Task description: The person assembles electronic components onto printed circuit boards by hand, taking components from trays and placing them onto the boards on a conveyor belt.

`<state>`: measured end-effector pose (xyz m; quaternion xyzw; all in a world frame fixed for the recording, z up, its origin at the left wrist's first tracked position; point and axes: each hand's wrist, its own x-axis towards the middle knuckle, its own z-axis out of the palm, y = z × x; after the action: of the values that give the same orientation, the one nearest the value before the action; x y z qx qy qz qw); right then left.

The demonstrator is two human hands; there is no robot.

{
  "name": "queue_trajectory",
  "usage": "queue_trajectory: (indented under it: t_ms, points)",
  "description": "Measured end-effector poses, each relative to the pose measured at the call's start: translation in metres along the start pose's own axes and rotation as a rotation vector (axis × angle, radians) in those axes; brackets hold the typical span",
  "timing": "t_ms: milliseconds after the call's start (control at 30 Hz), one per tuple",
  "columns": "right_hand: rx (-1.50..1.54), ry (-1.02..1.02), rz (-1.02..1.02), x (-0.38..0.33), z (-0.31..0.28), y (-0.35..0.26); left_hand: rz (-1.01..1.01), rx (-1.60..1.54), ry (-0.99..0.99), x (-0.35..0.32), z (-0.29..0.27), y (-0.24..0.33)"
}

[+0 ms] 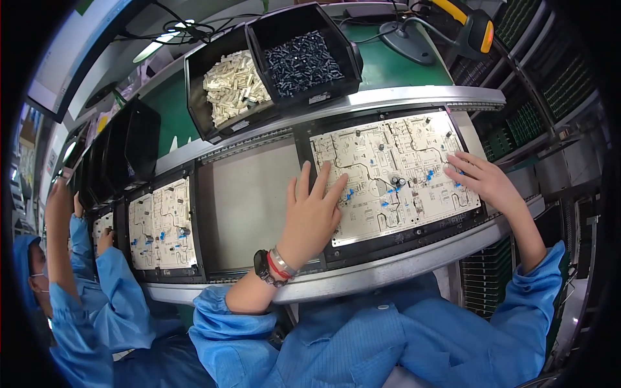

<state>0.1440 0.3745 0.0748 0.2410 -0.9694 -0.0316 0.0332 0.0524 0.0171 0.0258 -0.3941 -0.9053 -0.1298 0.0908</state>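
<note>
In front of me a large cream circuit board (362, 213) lies in a black carrier frame (401, 240) on the conveyor. Blue, black and other small parts stand on its face. My left hand (314, 216) is spread at the board's left edge, fingertips over its surface, holding nothing. Over the right edge my right hand (482, 181) reaches with fingers extended and apart, also holding nothing. Whether the fingertips press on the board I cannot tell. A dark watch (262, 265) and bracelets sit on my left wrist.
Beyond the rail (272, 119) stand a bin of white parts (234, 87) and a bin of dark parts (304, 64). A yellow-black scanner (475, 32) rests on a stand. Another board (162, 226) lies left, near co-workers in blue sleeves (123, 291). Racks (537, 84) stand right.
</note>
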Motion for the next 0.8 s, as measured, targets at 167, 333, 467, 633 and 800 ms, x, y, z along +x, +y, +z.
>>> queue_trajectory:
  t_ms: [167,333,467,633,800]
  points:
    - [0.076,-0.055,0.021,0.002,0.003,-0.005,-0.018,-0.040,-0.052,-0.002,-0.002,0.000]
    - [0.208,0.013,0.034,0.004,0.016,-0.003,0.036,0.000,-0.017,0.000,0.006,-0.001]
    - [0.113,0.076,-0.022,0.008,0.014,-0.012,0.067,0.055,0.051,-0.008,0.008,0.001]
    - [0.153,0.138,-0.088,0.017,0.003,-0.038,0.043,0.148,0.050,-0.008,0.009,0.003]
    - [0.211,0.119,-0.045,0.020,0.018,-0.036,0.078,0.087,-0.018,0.003,0.010,-0.008]
